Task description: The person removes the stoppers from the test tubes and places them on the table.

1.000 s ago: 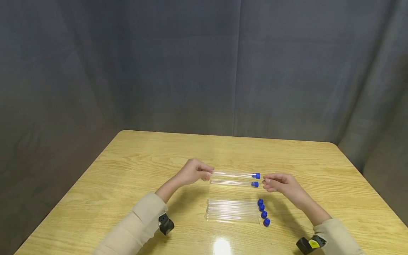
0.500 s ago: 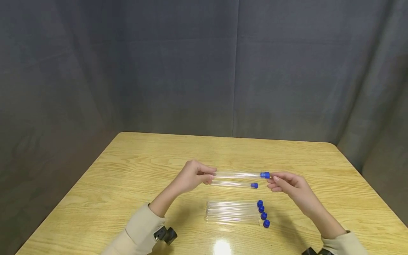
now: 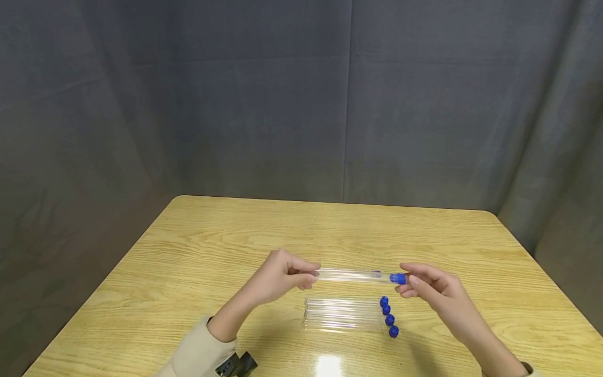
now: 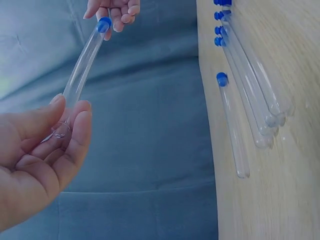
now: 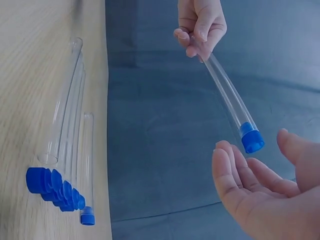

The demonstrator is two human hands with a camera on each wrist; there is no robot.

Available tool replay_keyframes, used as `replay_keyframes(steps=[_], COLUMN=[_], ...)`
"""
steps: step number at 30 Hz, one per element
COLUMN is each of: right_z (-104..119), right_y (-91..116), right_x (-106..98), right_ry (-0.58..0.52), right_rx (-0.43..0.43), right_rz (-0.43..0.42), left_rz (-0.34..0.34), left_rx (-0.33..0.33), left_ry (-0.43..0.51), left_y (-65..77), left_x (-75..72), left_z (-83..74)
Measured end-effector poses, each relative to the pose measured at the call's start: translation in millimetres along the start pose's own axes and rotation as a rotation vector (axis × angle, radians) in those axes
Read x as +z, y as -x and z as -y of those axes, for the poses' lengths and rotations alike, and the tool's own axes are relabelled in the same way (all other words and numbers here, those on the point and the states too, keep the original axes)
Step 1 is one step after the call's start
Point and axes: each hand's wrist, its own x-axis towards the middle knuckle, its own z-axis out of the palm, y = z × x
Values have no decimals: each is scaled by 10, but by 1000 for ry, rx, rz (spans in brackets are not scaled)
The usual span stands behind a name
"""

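Note:
My left hand (image 3: 278, 280) pinches a clear test tube (image 3: 350, 275) by its rounded end, above the table. A blue cap (image 5: 252, 141) sits in the tube's other end, which points right. My right hand (image 3: 440, 298) is beside that cap, thumb and fingers spread; a gap shows between them and the cap in the right wrist view. A second capped test tube (image 4: 233, 130) lies on the table, mostly hidden behind the held one in the head view. Several uncapped test tubes (image 3: 344, 314) lie side by side nearer me.
Loose blue caps (image 3: 390, 319) form a slanting row at the right ends of the uncapped tubes. Everything rests on a wood-grain table (image 3: 226, 225). Grey curtains (image 3: 264, 115) hang behind it and at both sides.
The left hand has raised the capped tube and brought it rightward, then nearer me, so it now overlaps the other capped tube. The right hand has moved along beside the cap, its fingers spreading.

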Motion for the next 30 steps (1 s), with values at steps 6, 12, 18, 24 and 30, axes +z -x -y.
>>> replay_keyframes(steps=[6, 12, 18, 24, 30], right_z=[15, -1, -15, -26, -15], right_y=[63, 73, 79, 86, 93], right_x=[55, 69, 81, 87, 102], right_ry=[64, 14, -27, -25, 71], right_rx=[-15, -74, -108, -128, -132], right_rz=[-20, 9, 7, -26, -89], left_rz=[18, 20, 19, 24, 21], left_rx=[-8, -3, -5, -10, -8], left_ry=[39, 54, 65, 87, 78], left_y=[71, 83, 89, 100, 106], left_x=[30, 48, 63, 77, 86], left_z=[-51, -68, -71, -77, -106])
